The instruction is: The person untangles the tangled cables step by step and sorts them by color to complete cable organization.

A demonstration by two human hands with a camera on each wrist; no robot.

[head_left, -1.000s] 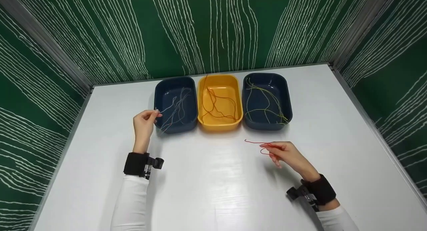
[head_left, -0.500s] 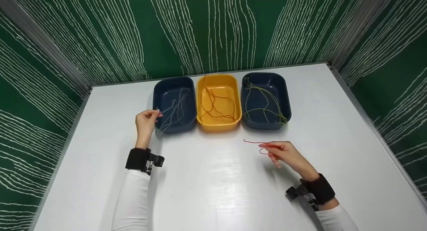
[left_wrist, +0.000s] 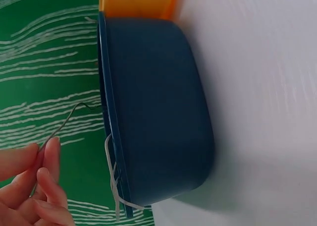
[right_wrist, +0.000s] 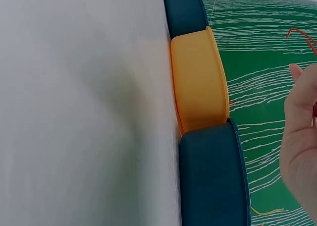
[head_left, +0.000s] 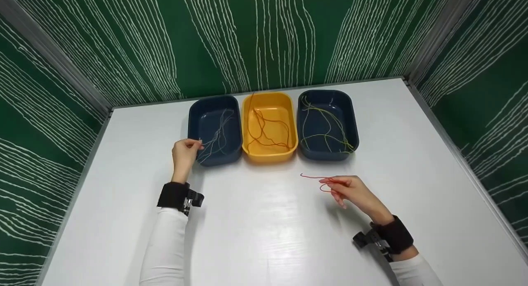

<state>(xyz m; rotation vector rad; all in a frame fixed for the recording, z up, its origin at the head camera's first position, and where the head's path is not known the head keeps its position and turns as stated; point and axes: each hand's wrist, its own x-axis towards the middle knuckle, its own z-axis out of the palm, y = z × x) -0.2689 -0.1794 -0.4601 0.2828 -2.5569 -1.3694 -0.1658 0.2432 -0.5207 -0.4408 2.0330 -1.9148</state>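
Over the near left corner of the left dark blue bin [head_left: 225,159], my left hand [head_left: 184,156] pinches a thin grey string [left_wrist: 63,122] between thumb and fingertips. More grey strings [head_left: 218,136] lie tangled in that bin, and a few ends [left_wrist: 112,171] hang over its rim in the left wrist view. In front of the right dark blue bin [head_left: 328,155], my right hand [head_left: 355,192] holds a red string [head_left: 312,177] above the table. One end points left, and a loop hangs below the fingers. In the right wrist view, that hand is partly cut off.
Between the dark blue bins stands a yellow bin [head_left: 270,158] with orange-red strings [head_left: 270,142] in it. Yellow-green strings [head_left: 336,117] lie in the right bin. The three bins stand side by side at the white table's [head_left: 264,220] back, before a green wall [head_left: 284,38].
My left hand has shifted slightly right, further over the left bin, and the grey string's lie has changed with it. My right hand keeps its place with the red string.
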